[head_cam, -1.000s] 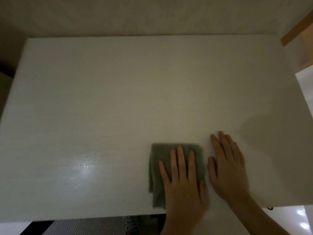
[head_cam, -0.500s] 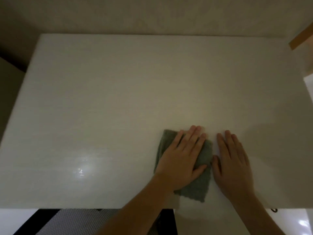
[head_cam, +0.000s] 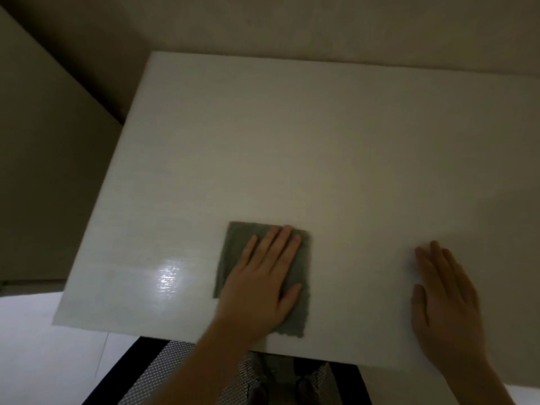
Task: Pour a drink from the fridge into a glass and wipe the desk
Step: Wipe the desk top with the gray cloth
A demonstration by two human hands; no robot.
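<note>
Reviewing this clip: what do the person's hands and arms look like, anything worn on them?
Both are bare: the left hand and right hand show no gloves, rings or watch, and no sleeves reach the visible forearms. Dim light may hide fine detail.

Lots of bare desk (head_cam: 321, 147) up top and in between. Only the cloth (head_cam: 233, 249) and two flat hands down low.

Dim home room — white desk (head_cam: 321, 141)
</note>
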